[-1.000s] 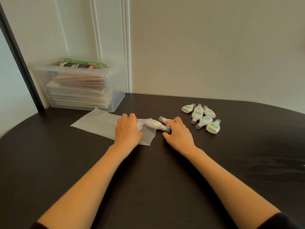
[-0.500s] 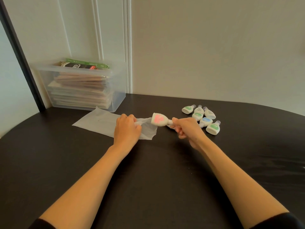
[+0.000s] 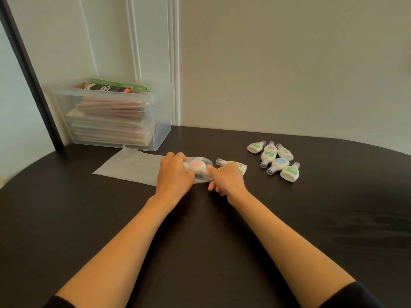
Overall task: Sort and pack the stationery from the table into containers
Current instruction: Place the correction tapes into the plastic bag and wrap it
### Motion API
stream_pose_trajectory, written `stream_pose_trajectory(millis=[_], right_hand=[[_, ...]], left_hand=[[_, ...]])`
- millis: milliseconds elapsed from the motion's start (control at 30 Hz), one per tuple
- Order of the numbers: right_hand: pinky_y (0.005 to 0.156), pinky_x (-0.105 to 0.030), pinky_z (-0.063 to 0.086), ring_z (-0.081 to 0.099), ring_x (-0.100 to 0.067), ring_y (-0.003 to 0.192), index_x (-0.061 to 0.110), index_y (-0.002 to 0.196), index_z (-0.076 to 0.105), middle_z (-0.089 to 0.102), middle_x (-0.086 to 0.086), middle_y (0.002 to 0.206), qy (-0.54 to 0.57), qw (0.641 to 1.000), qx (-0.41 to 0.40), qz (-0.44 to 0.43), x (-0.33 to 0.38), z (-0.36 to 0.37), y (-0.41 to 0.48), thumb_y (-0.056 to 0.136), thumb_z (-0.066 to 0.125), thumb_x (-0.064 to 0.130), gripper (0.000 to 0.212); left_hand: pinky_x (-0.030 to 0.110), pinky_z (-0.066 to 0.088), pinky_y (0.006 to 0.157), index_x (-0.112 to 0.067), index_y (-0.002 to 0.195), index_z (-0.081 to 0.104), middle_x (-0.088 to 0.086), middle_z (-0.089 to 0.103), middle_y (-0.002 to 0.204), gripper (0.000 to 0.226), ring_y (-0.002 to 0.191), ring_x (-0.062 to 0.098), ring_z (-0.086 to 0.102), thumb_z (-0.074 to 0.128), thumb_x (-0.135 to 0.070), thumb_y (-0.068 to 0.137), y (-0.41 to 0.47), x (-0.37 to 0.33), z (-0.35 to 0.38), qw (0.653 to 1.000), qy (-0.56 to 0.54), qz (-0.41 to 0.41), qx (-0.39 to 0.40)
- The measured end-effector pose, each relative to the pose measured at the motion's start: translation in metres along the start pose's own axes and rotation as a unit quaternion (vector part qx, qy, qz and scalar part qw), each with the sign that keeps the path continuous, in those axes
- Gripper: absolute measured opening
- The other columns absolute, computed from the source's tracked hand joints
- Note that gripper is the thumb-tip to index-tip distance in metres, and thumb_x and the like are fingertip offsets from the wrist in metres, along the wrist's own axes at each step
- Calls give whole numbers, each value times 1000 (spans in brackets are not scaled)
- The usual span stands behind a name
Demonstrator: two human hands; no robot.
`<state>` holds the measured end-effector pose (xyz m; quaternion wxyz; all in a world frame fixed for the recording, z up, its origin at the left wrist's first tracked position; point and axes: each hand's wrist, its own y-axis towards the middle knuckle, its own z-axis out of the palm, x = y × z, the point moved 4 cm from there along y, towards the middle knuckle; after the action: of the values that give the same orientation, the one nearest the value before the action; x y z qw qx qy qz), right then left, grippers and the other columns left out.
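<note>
While the left grip is holding the clear bag open at frame centre, the right grip is pinching a pink-labelled correction tape into it; seven correction tapes are lying unpacked on the tabletop

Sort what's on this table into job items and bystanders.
In the job: left hand, right hand, clear bag, pink-labelled dispenser in the bag's mouth, another dispenser behind the right hand, cluster of six dispensers.
Lying about: clear bin of stacked packets, untouched.
</note>
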<state>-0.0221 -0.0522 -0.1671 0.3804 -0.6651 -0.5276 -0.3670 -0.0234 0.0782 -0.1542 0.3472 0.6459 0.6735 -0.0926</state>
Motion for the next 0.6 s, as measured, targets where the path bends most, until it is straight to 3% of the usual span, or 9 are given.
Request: stream_pose_trajectory(millis=[100, 300, 333, 400, 467, 533, 600], right_hand=[[36, -15, 29, 36, -8, 40, 8, 82, 64, 53, -2, 53, -33, 995, 86, -30, 2, 0, -3, 89, 54, 16, 15], [35, -13, 29, 38, -7, 41, 18, 102, 69, 55, -1, 60, -102, 980, 166, -40, 2, -8, -1, 93, 52, 12, 21], [35, -13, 30, 41, -7, 41, 18, 101, 69, 57, -1, 61, -100, 983, 149, -46, 1, -13, 3, 93, 51, 12, 21], [44, -14, 39, 53, -10, 51, 17, 100, 70, 63, -1, 72, -104, 991, 18, -87, -2, -29, 12, 90, 52, 11, 22], [73, -21, 45, 59, -17, 92, 17, 111, 66, 62, -4, 104, -148, 969, -141, -140, -5, -46, 16, 86, 52, 11, 29], [91, -28, 37, 41, -22, 120, 18, 125, 56, 47, -6, 129, -201, 956, -151, -150, -10, -50, 21, 85, 52, 11, 41], [97, -33, 35, 36, -26, 125, 20, 132, 49, 43, -7, 134, -243, 956, -97, -133, -16, -46, 28, 87, 52, 14, 46]], left_hand=[[27, 37, 79, -8, 116, 56, 10, 51, 117, 32, 111, 24, 46, 54, -9, 84, 2, 1, 0, 1000, -5, -7, 4], [28, 36, 88, -11, 125, 52, 9, 47, 125, 41, 119, 22, 37, 55, -30, 89, 0, -1, 1, 999, 37, -3, 11], [28, 35, 89, -13, 126, 51, 8, 46, 126, 44, 120, 22, 36, 56, -34, 88, -1, -2, 2, 999, 51, 4, 13], [28, 35, 90, -15, 126, 50, 6, 45, 128, 47, 120, 22, 35, 58, -38, 86, -1, -4, 4, 997, 73, 19, 18], [29, 36, 89, -17, 128, 48, 4, 45, 128, 52, 120, 22, 37, 61, -39, 83, -1, -6, 6, 995, 94, 30, 30], [30, 38, 87, -17, 129, 46, 4, 47, 128, 55, 119, 23, 38, 63, -38, 81, 1, -7, 7, 993, 105, 30, 39], [30, 39, 87, -16, 130, 46, 4, 48, 127, 55, 120, 23, 39, 64, -35, 82, 2, -6, 6, 994, 100, 23, 42]])
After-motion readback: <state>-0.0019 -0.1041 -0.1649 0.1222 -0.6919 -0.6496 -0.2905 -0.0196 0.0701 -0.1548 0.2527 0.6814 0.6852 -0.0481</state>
